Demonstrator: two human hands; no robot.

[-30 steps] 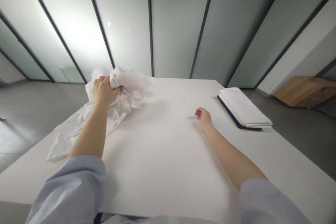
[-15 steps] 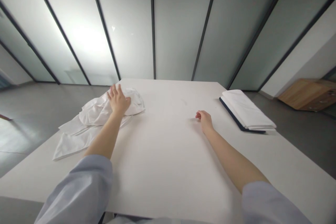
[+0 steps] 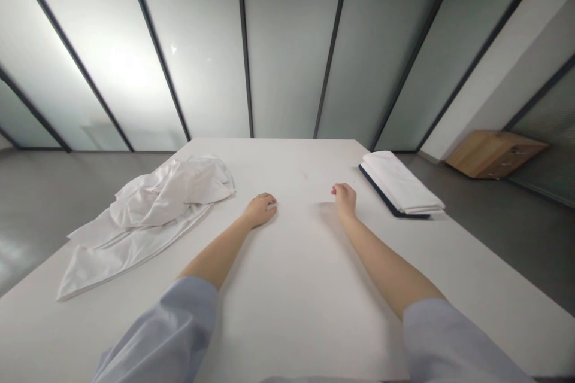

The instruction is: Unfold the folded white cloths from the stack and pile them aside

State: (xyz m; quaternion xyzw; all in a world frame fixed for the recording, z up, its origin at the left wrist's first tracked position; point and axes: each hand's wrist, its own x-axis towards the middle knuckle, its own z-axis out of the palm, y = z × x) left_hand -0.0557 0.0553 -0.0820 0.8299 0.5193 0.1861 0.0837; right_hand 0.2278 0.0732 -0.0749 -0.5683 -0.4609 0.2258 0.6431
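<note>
A crumpled white cloth (image 3: 148, 215) lies loose on the left side of the white table (image 3: 291, 287). My left hand (image 3: 260, 210) rests on the table near its middle, right of the cloth and apart from it, fingers loosely curled with nothing in them. My right hand (image 3: 345, 198) rests on the table a little further right, fingers curled under, holding nothing. Folded white cloths (image 3: 399, 187) lie stacked on a dark board at the table's right edge, beyond my right hand.
Frosted glass panels with dark frames stand behind the table's far edge. A wooden cabinet (image 3: 494, 154) sits on the grey floor at the far right. Grey floor shows on both sides of the table.
My left hand let go of the crumpled cloth, which dropped flat on the table, and then drew back right to rest near the middle. My right hand has hardly moved.
</note>
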